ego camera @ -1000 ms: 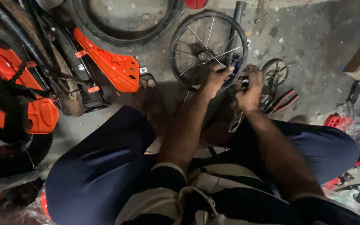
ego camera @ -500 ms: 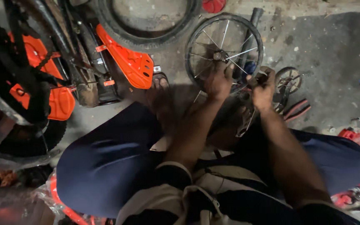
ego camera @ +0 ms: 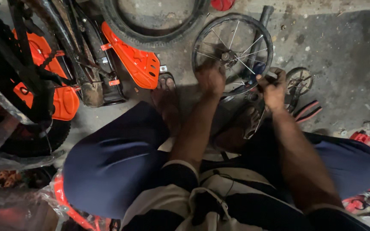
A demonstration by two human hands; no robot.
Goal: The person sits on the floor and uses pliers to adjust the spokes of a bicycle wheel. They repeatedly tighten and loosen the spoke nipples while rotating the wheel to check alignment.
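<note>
Grey concrete floor [ego camera: 343, 47] carries everything here. At the left stands a black bicycle frame [ego camera: 71, 47] with orange plastic guards [ego camera: 135, 62], and a loose black tyre [ego camera: 150, 36] lies at the top, behind the guards. The person sits low with dark blue trousers [ego camera: 116, 158], knees wide apart, and sandalled feet near the middle.

Between the knees, a little further from the person, the small spoked wheel [ego camera: 233, 53] stands on the floor with its rim nearly upright, tilted a little. The left hand [ego camera: 210, 77] lies on the lower part of the rim, fingers curled over it. The right hand [ego camera: 275, 87] is closed around a small tool just beside the rim at the right; what tool it is, I cannot tell. A smaller wheel [ego camera: 299, 80] lies just right of this hand, and red-handled pliers [ego camera: 308, 111] lie near it on the floor.
</note>
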